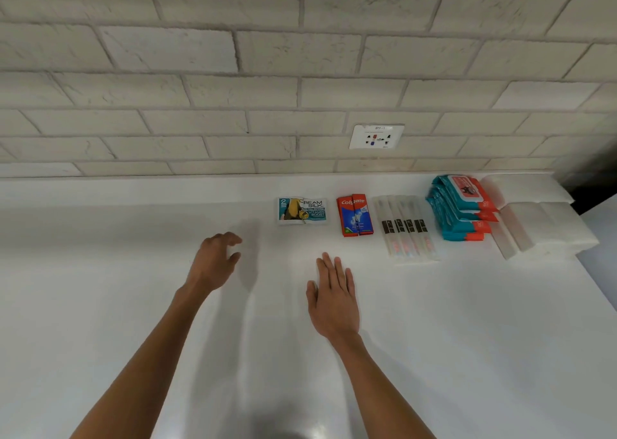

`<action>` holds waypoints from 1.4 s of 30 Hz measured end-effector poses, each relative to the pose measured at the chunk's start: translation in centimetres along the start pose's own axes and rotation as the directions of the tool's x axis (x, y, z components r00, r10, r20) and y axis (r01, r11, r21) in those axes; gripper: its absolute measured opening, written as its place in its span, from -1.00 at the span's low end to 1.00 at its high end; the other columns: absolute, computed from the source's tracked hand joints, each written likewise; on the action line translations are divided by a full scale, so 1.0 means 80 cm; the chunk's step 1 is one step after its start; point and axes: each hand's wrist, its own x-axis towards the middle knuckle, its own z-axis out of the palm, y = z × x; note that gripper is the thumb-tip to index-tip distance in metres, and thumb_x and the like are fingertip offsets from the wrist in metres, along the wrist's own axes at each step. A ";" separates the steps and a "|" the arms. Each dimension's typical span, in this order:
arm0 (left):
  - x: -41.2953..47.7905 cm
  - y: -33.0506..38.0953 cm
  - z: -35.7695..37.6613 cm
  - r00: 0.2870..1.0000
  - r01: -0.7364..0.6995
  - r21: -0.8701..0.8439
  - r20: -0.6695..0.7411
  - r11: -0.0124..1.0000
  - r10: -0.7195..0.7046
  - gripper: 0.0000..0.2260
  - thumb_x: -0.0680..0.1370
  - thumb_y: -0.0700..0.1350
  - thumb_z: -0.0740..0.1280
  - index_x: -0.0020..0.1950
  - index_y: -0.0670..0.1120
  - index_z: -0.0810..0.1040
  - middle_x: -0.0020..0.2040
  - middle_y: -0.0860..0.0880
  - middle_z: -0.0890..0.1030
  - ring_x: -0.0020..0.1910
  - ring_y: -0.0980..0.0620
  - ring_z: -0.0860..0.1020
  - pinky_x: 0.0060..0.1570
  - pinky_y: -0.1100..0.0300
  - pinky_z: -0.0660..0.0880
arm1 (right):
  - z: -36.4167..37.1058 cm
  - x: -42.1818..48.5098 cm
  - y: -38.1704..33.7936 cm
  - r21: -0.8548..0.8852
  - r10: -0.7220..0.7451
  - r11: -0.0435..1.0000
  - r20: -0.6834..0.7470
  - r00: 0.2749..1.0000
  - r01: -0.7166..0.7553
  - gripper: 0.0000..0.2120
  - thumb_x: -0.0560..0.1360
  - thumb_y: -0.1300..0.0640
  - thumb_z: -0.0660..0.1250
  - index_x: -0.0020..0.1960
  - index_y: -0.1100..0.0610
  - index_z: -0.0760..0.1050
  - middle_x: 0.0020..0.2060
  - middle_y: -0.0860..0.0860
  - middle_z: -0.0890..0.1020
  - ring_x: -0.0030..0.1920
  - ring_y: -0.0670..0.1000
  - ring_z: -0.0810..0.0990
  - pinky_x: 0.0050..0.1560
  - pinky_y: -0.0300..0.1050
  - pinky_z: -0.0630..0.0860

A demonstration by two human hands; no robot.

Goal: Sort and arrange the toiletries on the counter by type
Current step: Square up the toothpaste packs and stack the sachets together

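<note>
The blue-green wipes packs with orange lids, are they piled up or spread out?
Piled up. The teal plastic wipes packs lie flat on one another in one stack on the white counter.

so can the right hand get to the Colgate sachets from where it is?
Probably yes. The right hand lies flat and empty on the counter, just in front of the Colgate sachets. Only bare counter lies between them, and the wrapped toothbrushes sit off to the side.
</note>
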 end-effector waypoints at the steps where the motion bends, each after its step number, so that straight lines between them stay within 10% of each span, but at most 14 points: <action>1: -0.004 -0.012 -0.006 0.999 0.037 0.018 0.007 0.999 -0.037 -0.67 0.53 -0.18 0.48 0.29 -0.03 0.60 0.21 -0.10 0.65 0.18 -0.14 0.60 0.18 0.01 0.53 | 0.000 0.000 0.000 0.000 0.001 1.000 0.004 1.000 -0.001 -0.39 0.77 -0.17 -0.14 0.75 0.05 -0.02 0.74 -0.04 -0.06 0.73 0.02 -0.19 0.73 0.14 -0.06; 14: -0.015 -0.063 -0.018 0.949 0.242 0.158 0.165 0.957 -0.267 -0.31 0.41 -0.04 0.63 0.47 -0.09 0.45 0.23 -0.16 0.52 0.24 -0.25 0.44 0.19 -0.07 0.49 | -0.001 -0.001 -0.002 0.018 0.000 1.000 -0.008 1.000 0.000 -0.39 0.77 -0.18 -0.13 0.75 0.04 -0.02 0.74 -0.04 -0.06 0.73 0.01 -0.17 0.73 0.14 -0.04; 28: -0.035 0.039 0.020 0.953 0.301 -0.385 0.150 0.873 -0.262 -0.89 0.50 0.00 0.56 -0.12 0.00 0.69 -0.21 0.06 0.73 -0.27 0.08 0.65 -0.31 0.19 0.56 | 0.000 -0.022 -0.016 0.284 0.040 0.959 -0.086 0.995 -0.014 -0.55 0.75 -0.03 0.16 0.62 -0.01 0.36 0.66 -0.11 0.29 0.68 -0.05 0.18 0.69 -0.05 0.11; 32: -0.039 0.069 0.037 0.945 0.327 -0.510 0.192 0.795 -0.266 -0.88 0.49 0.02 0.56 -0.09 0.00 0.72 -0.20 0.06 0.74 -0.24 0.01 0.69 -0.29 0.08 0.63 | -0.027 -0.015 -0.032 0.639 0.088 0.763 0.046 0.995 -0.097 -0.83 0.69 0.07 0.36 0.23 -0.08 0.66 0.25 -0.21 0.68 0.29 -0.17 0.60 0.35 -0.13 0.56; 37: -0.039 0.104 0.049 0.942 0.335 -0.566 0.189 0.753 -0.277 -0.87 0.52 0.00 0.54 -0.06 -0.04 0.71 -0.19 0.04 0.74 -0.33 0.12 0.64 -0.38 0.22 0.57 | -0.064 -0.012 -0.050 0.919 0.272 0.176 0.299 0.915 -0.352 -0.86 0.68 0.04 0.42 0.13 0.07 0.70 -0.03 -0.03 0.79 -0.01 0.00 0.79 0.09 -0.08 0.72; 42: -0.034 0.116 0.058 0.948 0.317 -0.569 0.201 0.759 -0.245 -0.84 0.51 0.03 0.54 -0.07 -0.04 0.70 -0.17 0.07 0.74 -0.28 0.06 0.67 -0.38 0.21 0.59 | -0.064 -0.001 -0.047 0.932 0.353 0.044 0.323 0.878 -0.360 -0.88 0.58 0.19 0.54 0.10 0.15 0.68 -0.07 0.05 0.80 -0.05 0.10 0.79 0.06 -0.01 0.73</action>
